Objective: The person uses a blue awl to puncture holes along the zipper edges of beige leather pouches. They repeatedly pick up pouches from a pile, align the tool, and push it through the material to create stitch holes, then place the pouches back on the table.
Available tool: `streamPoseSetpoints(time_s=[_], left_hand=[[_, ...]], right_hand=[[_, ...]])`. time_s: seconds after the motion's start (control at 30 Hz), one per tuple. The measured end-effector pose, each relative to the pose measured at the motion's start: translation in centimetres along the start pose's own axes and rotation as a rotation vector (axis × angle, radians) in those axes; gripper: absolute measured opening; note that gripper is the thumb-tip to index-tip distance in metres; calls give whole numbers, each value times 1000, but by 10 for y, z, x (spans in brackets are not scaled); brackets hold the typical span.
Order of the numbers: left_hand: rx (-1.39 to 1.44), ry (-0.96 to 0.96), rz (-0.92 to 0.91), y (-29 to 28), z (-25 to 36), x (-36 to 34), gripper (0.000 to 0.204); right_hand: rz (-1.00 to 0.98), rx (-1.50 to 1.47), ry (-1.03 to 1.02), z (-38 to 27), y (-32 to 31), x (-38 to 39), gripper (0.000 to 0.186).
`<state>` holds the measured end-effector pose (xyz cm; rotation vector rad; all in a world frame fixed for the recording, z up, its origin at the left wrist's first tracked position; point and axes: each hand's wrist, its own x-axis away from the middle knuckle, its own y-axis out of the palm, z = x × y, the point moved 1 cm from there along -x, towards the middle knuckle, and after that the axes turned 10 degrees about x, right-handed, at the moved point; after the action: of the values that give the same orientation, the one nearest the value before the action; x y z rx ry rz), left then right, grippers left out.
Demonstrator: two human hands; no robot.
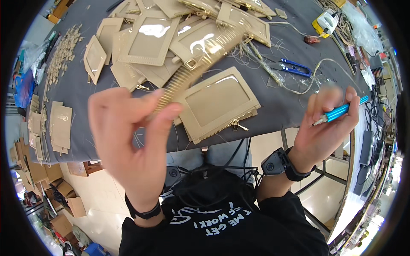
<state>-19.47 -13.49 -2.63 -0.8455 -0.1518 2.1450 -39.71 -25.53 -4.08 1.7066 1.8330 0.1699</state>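
Observation:
My left hand [130, 132] pinches one end of a beige zip card pouch [197, 70] between thumb and fingers. The pouch is held up edge-on and blurred, with gold zipper teeth and a shiny clear window. In my right hand [318, 138] is a blue pen-shaped tool [339, 112] with a thin pointed metal tip, which points left. Between the hands, near the table's front edge, lies another beige zip card pouch [220, 104] with a clear window and a gold zipper pull. Behind it is a pile of similar beige pouches [147, 38].
Blue-handled thread snips [294, 68] lie at right, beside loose threads and a pale cord. Further back are a white-and-yellow device [325, 23] and coiled cable. At left sit small beige scraps [64, 51] and flat beige pieces [60, 126] on the grey-covered table [83, 138].

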Motion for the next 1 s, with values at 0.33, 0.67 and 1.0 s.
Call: streamPoseSetpoints(time_s=[0.33,0.67,1.0], left_hand=[[-324,-221,-192,-26,-4,-34,34],[-277,-250,-325,-42,-66,-94,39],[-266,-65,-56,-49,43,-46,15]], right_hand=[[-20,-43,35,6,2,-1,22],[-6,-42,43,1,9,6,22],[8,-50,8,-2,5,1,22]])
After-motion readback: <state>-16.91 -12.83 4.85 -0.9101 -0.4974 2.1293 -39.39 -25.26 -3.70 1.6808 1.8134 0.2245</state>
